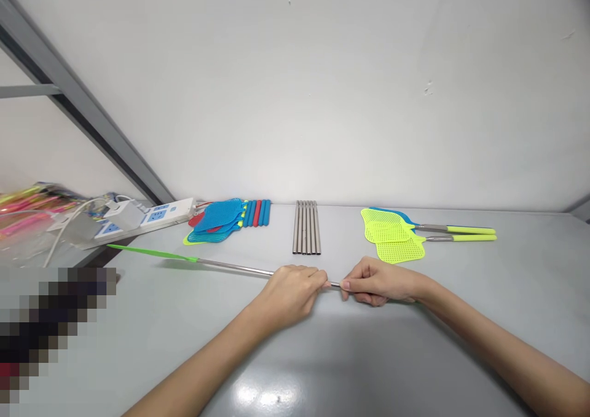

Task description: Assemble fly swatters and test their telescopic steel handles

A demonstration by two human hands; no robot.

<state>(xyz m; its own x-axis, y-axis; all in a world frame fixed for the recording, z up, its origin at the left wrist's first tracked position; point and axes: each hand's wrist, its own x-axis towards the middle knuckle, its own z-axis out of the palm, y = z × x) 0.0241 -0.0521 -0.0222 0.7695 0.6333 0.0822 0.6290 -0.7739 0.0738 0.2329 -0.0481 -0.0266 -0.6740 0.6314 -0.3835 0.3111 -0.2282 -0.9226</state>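
A fly swatter with a green head, seen nearly edge-on, and a thin metal telescopic rod lies across both my hands, its head pointing left. My left hand is closed around the middle of the rod. Just to its right, my right hand is closed on the rod's other end, and its fingers hide most of that end. A short piece of metal shows between the hands. Behind them several metal tubes lie side by side on the grey table.
Blue, red and yellow swatter heads lie stacked at back left, beside several coloured handles. Swatters with yellow handles lie at back right. A power strip with cables and plastic-wrapped items are far left. A wall stands behind.
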